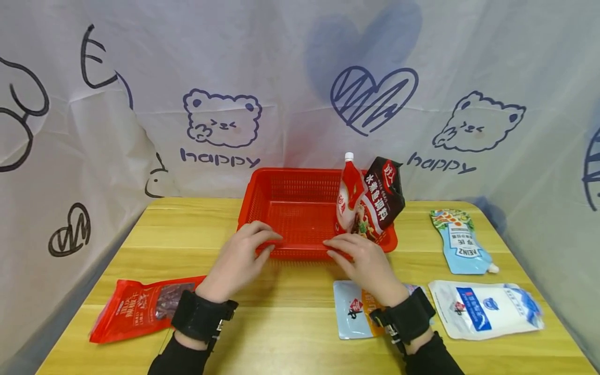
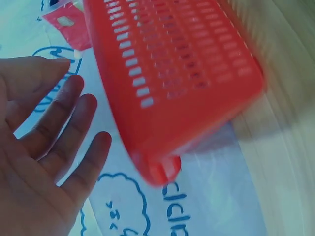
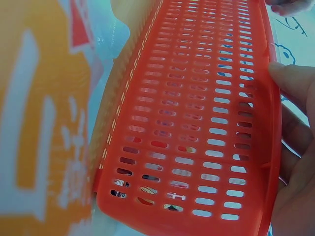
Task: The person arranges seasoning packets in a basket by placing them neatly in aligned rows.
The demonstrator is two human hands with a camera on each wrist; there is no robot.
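A red plastic basket point(image 1: 300, 224) with slotted walls stands at the back middle of the table. Inside its right end lean a red and white pouch point(image 1: 344, 203) with a white cap and a black and red seasoning packet point(image 1: 386, 192). My left hand point(image 1: 241, 255) is at the near rim, left of the middle; the left wrist view shows its fingers spread and apart from the basket wall. Close to the rim on the right is my right hand point(image 1: 365, 263), fingers loosely bent. In the right wrist view its thumb point(image 3: 290, 81) overlaps the rim, and the other fingertips are hidden behind it.
On the left lies a red packet point(image 1: 140, 307) of dried food. A blue and orange pouch point(image 1: 349, 312) is partly under my right wrist. Farther right lie a white and blue bag point(image 1: 487, 310) and a light blue Heinz pouch point(image 1: 464, 247). White cloth point(image 1: 290, 78) hangs behind.
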